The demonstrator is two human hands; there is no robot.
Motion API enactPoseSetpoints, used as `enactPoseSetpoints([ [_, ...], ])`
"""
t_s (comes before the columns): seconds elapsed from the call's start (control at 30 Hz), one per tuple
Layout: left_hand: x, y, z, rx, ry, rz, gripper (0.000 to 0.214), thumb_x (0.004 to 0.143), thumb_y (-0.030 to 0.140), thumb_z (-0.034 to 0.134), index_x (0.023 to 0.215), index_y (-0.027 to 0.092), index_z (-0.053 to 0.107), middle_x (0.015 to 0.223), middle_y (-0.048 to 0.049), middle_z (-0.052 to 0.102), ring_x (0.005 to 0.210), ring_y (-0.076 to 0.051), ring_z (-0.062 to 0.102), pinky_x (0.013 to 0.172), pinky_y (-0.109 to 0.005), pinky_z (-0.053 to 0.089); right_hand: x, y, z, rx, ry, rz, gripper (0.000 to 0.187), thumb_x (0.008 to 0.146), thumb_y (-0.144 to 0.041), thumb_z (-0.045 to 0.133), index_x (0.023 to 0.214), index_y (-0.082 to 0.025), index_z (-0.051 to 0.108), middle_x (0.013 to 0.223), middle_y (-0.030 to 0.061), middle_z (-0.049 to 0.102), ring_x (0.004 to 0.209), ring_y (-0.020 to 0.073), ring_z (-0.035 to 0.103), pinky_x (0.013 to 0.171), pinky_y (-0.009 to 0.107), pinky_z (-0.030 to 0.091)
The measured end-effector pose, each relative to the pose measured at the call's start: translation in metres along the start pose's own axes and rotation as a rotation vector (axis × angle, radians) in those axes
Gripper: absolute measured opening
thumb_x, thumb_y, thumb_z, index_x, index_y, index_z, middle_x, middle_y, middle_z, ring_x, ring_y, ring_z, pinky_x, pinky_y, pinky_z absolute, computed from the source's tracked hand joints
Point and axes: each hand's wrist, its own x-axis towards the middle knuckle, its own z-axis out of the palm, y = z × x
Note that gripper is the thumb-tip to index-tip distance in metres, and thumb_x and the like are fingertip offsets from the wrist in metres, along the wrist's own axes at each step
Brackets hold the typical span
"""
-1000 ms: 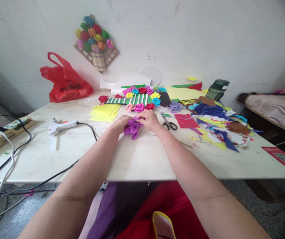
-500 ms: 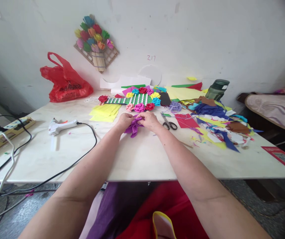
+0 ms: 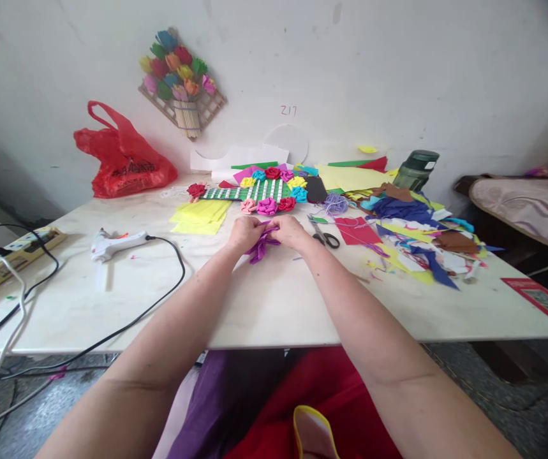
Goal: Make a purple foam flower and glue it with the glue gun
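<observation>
Across the middle of the frame, over the pale table (image 3: 274,312), the left hand (image 3: 245,234) and right hand (image 3: 289,231) meet at close quarters, the fingers of both seemingly clamped on a soft purple piece (image 3: 258,252). It sits at the centre of the frame, partly hidden by the hands, its loose folds hanging below them; exactly how each fingertip lies cannot be told. The step in hand looks like pinching and shaping those folds, and the next move seems to call for a firm but gentle hold, as the stuff looks easily creased. Around this, a heap of coloured scraps (image 3: 405,213) spreads at right, and a red plastic bag (image 3: 127,162) slumps at upper left. Just above the hands, a green guitar-shaped piece (image 3: 264,190) edged with paper roses limits room on the far side. At left lies a white glue gun (image 3: 123,243), its black cord (image 3: 182,261) looping toward the left forearm (image 3: 201,293). Smaller again, scissors (image 3: 327,239) rest just beside the right hand, likeliest to be knocked, with lilac yarn (image 3: 335,203) beyond them.
</observation>
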Motion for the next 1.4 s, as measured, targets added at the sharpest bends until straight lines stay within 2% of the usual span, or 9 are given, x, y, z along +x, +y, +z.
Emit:
enactPoseSetpoints([
  [0.3,0.001,0.001,0.002,0.046,0.008,0.043,0.032,0.072,0.035,0.056,0.047,0.017,0.052,0.047,0.0012,0.044,0.055,-0.012,0.041,0.054,-0.025,0.028,-0.003,-0.004,-0.008,-0.065,-0.056,0.024,0.016,0.066,-0.028,0.063,0.077,-0.019,0.071,0.068,0.0018,0.066,0.066,0.0149,0.058,0.057,0.022,0.037],
  [0.47,0.000,0.004,0.002,-0.026,0.032,0.036,0.033,0.070,0.033,0.059,0.042,0.017,0.049,0.043,0.0020,0.040,0.053,-0.012,0.037,0.053,-0.025,0.027,-0.003,-0.004,-0.007,-0.151,-0.025,-0.023,0.017,0.068,-0.028,0.061,0.079,-0.020,0.071,0.074,0.0044,0.068,0.072,0.0189,0.060,0.063,0.026,0.039],
  [0.57,0.001,0.002,0.002,-0.081,0.036,-0.008,0.027,0.067,0.026,0.060,0.043,0.017,0.050,0.043,0.0020,0.042,0.052,-0.012,0.038,0.053,-0.024,0.028,-0.003,-0.005,-0.004,-0.288,0.035,-0.129,0.018,0.072,-0.027,0.057,0.083,-0.019,0.070,0.082,0.0080,0.069,0.081,0.0219,0.060,0.073,0.031,0.039],
  [0.7,0.003,-0.004,0.003,-0.148,0.024,-0.115,0.015,0.062,0.018,0.058,0.048,0.015,0.056,0.045,0.0021,0.046,0.051,-0.011,0.042,0.051,-0.024,0.029,-0.007,-0.010,-0.003,-0.437,0.099,-0.309,0.020,0.076,-0.021,0.052,0.085,-0.013,0.068,0.087,0.0131,0.068,0.089,0.0243,0.056,0.083,0.037,0.036],
  [0.9,0.000,-0.005,0.000,-0.330,-0.021,-0.288,0.005,0.056,0.018,0.058,0.054,0.013,0.058,0.041,0.0042,0.043,0.043,-0.008,0.038,0.045,-0.022,0.027,-0.011,-0.014,-0.001,-0.556,0.144,-0.567,0.025,0.078,-0.009,0.043,0.086,-0.008,0.067,0.089,0.0161,0.066,0.093,0.0251,0.050,0.087,0.040,0.030],
  [0.97,-0.002,-0.002,-0.004,-0.371,-0.022,-0.315,0.007,0.057,0.019,0.058,0.053,0.013,0.057,0.040,0.0045,0.042,0.042,-0.007,0.035,0.044,-0.022,0.027,-0.009,-0.012,0.001,-0.548,0.169,-0.600,0.026,0.080,-0.010,0.042,0.086,-0.008,0.066,0.090,0.0156,0.066,0.093,0.0250,0.049,0.086,0.040,0.030],
  [1.07,-0.004,0.000,-0.008,-0.379,-0.010,-0.312,0.012,0.055,0.021,0.063,0.050,0.012,0.056,0.039,0.0041,0.042,0.041,-0.007,0.034,0.043,-0.022,0.025,-0.005,-0.006,0.005,-0.488,0.183,-0.537,0.022,0.080,-0.015,0.046,0.086,-0.010,0.066,0.088,0.0135,0.066,0.092,0.0242,0.049,0.084,0.038,0.030],
  [1.2,-0.002,-0.005,-0.007,-0.357,-0.019,-0.288,0.006,0.054,0.018,0.063,0.054,0.012,0.061,0.040,0.0030,0.044,0.042,-0.008,0.037,0.044,-0.022,0.026,-0.001,0.002,0.008,-0.375,0.183,-0.398,0.017,0.079,-0.022,0.052,0.086,-0.015,0.066,0.086,0.0087,0.066,0.088,0.0223,0.051,0.077,0.034,0.033],
  [1.4,0.000,-0.002,-0.004,-0.240,0.008,-0.182,0.015,0.062,0.021,0.060,0.050,0.014,0.059,0.041,0.0026,0.044,0.045,-0.009,0.037,0.047,-0.023,0.028,0.002,0.006,0.009,-0.278,0.141,-0.337,0.016,0.078,-0.026,0.054,0.080,-0.019,0.068,0.084,0.0049,0.066,0.085,0.0193,0.054,0.072,0.029,0.033],
])
